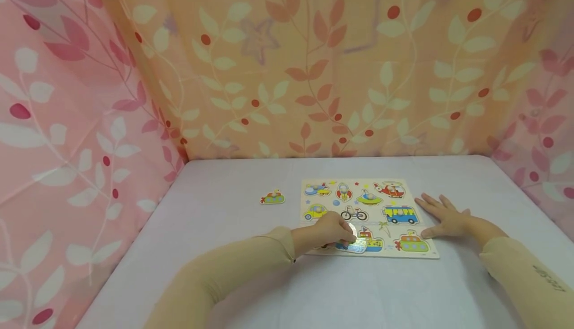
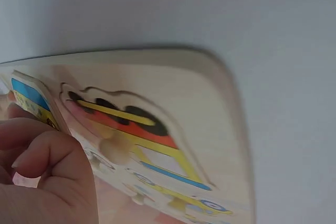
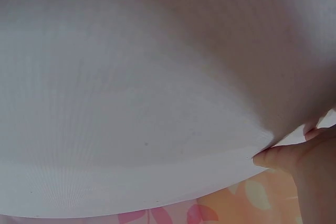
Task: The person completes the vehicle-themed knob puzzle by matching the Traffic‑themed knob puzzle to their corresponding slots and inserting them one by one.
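A wooden peg puzzle board (image 1: pixel 432 254) with vehicle pictures lies on the table. Over its lower part my left hand (image 1: pixel 329 230) pinches a glossy puzzle piece (image 1: pixel 356 246), which partly covers the ship picture (image 1: pixel 374 243). In the left wrist view this piece (image 2: pixel 34 98) stands tilted, with a blue and yellow face; it looks like a ship. Beside it sits a train-like piece (image 2: pixel 126 135) with a wooden knob. My right hand (image 1: pixel 450 219) rests with spread fingers at the board's right edge. In the right wrist view, the right hand (image 3: pixel 310 158) shows only partly.
A loose submarine piece (image 1: pixel 274 198) lies on the white table (image 1: pixel 224 184), left of the board. Knobbed pieces, among them a bus (image 1: pixel 400 215) and a helicopter (image 1: pixel 391 190), are on the board. Patterned curtains (image 1: pixel 278 80) enclose the table at the back and sides.
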Motion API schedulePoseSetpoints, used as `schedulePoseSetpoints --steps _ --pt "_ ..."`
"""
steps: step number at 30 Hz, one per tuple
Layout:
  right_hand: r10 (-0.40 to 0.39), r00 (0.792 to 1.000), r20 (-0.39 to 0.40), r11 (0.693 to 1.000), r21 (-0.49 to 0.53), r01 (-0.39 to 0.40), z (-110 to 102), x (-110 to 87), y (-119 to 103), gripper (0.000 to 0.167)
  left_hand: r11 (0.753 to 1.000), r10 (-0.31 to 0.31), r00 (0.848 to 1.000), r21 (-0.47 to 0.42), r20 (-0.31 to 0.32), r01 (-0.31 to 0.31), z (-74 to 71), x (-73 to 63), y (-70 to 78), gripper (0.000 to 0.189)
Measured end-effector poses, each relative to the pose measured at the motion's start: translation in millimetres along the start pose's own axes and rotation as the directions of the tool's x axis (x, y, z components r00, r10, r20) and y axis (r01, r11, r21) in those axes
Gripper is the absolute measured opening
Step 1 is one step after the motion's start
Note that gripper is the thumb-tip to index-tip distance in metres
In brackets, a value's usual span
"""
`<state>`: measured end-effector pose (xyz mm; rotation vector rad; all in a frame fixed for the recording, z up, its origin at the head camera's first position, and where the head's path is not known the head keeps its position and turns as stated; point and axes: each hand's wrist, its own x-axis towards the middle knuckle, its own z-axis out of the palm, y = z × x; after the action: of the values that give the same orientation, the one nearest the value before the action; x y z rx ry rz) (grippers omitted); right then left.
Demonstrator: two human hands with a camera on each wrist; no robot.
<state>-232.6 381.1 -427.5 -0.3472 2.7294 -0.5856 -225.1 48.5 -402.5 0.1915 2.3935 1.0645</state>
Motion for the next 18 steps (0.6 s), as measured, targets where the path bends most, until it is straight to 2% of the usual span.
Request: schedulePoseSetpoints --steps 5,12,18 --pt "0.003 1.000 -0.002 1.000 0.000 -0.003 0 -0.4 0 0.103 1.000 -0.020 1.000 -0.015 -0.003 0.020 11.2 1.7 11.3 0.015" --pt "0.002 1.000 -0.003 1.000 -0.002 -0.002 0 -0.8 0 0.104 0.997 -0.074 0.997 -0.025 -0.001 0.074 22.1 7.8 18.8 0.020" --pt "0.005 1.000 0.003 1.000 0.002 -0.005 0 0.1 0 0.104 0.988 -0.104 0.995 -0.111 0.006 0.104 24.4 12.0 23.2 0.021"
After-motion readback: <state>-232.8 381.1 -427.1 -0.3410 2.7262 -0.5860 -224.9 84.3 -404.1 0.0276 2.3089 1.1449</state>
